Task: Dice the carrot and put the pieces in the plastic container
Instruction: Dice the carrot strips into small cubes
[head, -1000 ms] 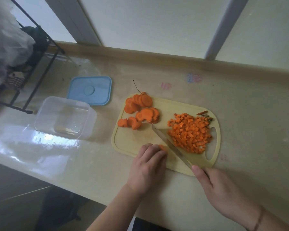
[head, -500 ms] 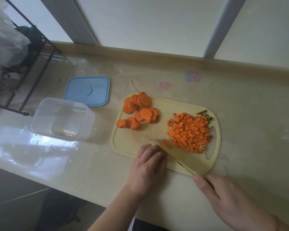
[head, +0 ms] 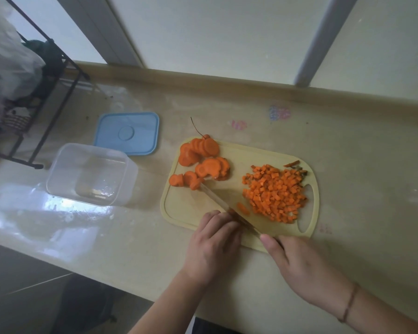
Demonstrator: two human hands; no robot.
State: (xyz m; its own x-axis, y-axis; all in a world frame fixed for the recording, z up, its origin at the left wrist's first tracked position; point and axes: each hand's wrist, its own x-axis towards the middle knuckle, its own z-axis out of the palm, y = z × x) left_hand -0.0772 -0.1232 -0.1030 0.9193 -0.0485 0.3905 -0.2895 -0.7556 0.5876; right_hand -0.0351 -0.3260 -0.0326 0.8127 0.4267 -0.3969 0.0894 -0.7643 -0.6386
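While the right hand [head: 297,263] grips the handle of a knife [head: 227,208], its blade lies slanted across the yellow cutting board [head: 186,213], tip touching the nearest of the carrot slices [head: 199,160]. The left hand [head: 212,244], fingers curled together, presses down at the board's near edge just beside the blade; whether it pins any carrot beneath I cannot tell. Beyond the right hand sits a heap of diced carrot [head: 274,192], with one loose piece [head: 243,208] between the heap and the blade. The round slices lie stacked beyond the left hand at the board's far corner. Further out to the left hand's side, on the worktop [head: 360,189], the clear plastic container [head: 89,174] stands open, and a blue lid [head: 127,133] lies flat just behind it.
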